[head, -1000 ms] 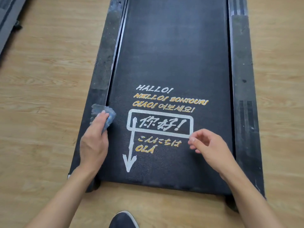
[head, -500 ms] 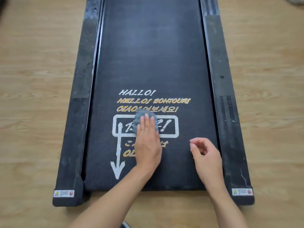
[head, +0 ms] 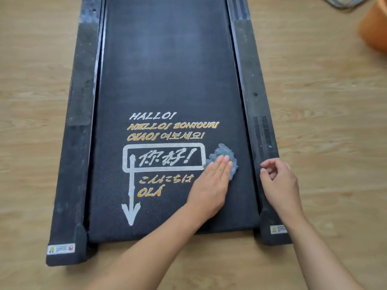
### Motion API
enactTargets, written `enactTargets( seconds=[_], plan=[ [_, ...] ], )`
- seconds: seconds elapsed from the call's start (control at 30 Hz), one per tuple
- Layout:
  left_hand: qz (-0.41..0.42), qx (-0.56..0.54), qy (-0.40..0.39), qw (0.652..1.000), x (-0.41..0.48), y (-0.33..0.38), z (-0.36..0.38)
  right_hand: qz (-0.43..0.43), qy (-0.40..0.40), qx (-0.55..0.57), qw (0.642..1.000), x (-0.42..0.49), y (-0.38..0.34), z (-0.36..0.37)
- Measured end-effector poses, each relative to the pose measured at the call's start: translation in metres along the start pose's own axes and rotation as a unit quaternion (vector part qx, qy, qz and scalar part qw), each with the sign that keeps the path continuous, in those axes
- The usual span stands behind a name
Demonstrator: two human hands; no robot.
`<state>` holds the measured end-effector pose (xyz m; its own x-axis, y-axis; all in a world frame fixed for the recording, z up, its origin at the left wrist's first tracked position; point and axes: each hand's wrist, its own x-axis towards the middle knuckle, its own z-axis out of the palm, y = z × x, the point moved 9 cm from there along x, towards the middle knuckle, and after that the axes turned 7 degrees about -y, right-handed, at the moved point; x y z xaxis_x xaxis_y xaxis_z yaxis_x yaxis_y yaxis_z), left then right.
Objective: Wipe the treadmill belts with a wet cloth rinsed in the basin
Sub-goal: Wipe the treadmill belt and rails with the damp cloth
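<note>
Wood floor (head: 31,101), treadmill belt (head: 167,70) | left hand (head: 209,185) flat, fingers straight, pressing blue cloth (head: 224,152) just right of white box print (head: 165,158) | right hand (head: 278,183) loosely curled, empty, farther right | step: wiping belt; next likely calls for firm stroke leftward

Wood-grain floor (head: 31,122) — blurred greyish object (head: 343,2), perhaps a tray, top right.

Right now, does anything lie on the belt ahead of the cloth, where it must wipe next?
Nothing visible does. The left hand presses the cloth on the belt, near its right edge; beyond it the surface is bare to the frame's top.
</note>
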<state>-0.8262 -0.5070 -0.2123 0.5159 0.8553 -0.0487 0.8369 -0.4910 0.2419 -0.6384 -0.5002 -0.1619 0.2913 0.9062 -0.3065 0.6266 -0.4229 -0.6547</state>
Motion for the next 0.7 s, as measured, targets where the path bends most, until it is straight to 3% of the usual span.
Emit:
enactTargets(
  seconds=[0.13, 0.3, 0.43, 0.57, 0.7],
  plan=[
    [-0.144, 0.003, 0.028, 0.989, -0.085, -0.116, -0.018, -0.010, -0.081, -0.062, 0.995, 0.006, -0.002, 0.026],
    [-0.315, -0.009, 0.045, 0.948, -0.207, -0.244, -0.044, 0.001, -0.127, -0.120, 0.985, 0.016, 0.000, 0.034],
    [-0.351, -0.044, 0.050, 0.934, -0.204, -0.246, -0.030, 0.007, -0.141, -0.152, 0.978, 0.012, -0.005, 0.038],
    [-0.326, -0.011, 0.044, 0.944, -0.188, -0.214, -0.020, 0.035, -0.147, -0.141, 0.978, 0.011, -0.006, 0.038],
    [-0.319, -0.088, 0.053, 0.942, -0.151, -0.158, -0.015, 0.053, -0.148, -0.111, 0.981, 0.008, -0.006, 0.035]
  ],
)
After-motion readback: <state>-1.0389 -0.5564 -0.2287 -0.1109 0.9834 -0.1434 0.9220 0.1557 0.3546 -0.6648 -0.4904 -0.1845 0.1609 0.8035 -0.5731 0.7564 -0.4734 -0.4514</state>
